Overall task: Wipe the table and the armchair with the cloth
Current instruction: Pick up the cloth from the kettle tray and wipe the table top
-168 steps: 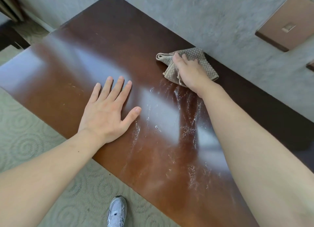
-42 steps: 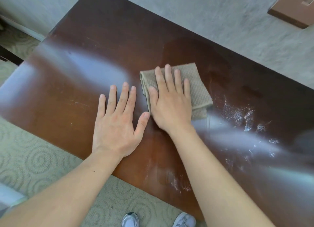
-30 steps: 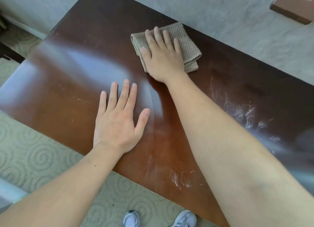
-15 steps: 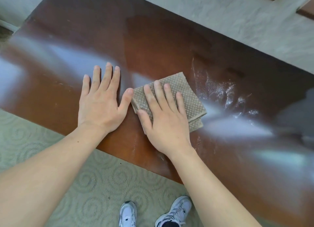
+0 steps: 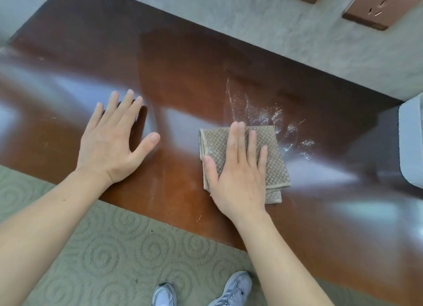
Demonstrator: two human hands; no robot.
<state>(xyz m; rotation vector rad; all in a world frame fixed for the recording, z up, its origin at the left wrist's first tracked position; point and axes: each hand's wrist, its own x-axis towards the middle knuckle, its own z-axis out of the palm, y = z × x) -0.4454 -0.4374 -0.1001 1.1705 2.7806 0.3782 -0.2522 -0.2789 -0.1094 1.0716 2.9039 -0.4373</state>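
A glossy brown worktop (image 5: 183, 61) runs across the frame. Right of centre, the right hand (image 5: 238, 175) lies flat, fingers together, pressing a folded beige cloth (image 5: 274, 166) onto the wood. Left of centre, the left hand (image 5: 112, 143) rests palm down with fingers spread, holding nothing. White dust (image 5: 263, 115) streaks the surface just above the cloth. Two shoes (image 5: 231, 292) stand on patterned carpet (image 5: 114, 260) at the bottom.

You see two grey sneakers (image 5: 201, 292) on swirl-patterned carpet (image 5: 109, 255), two copper wall plates (image 5: 380, 6) above, a white object (image 5: 412, 143) at right.
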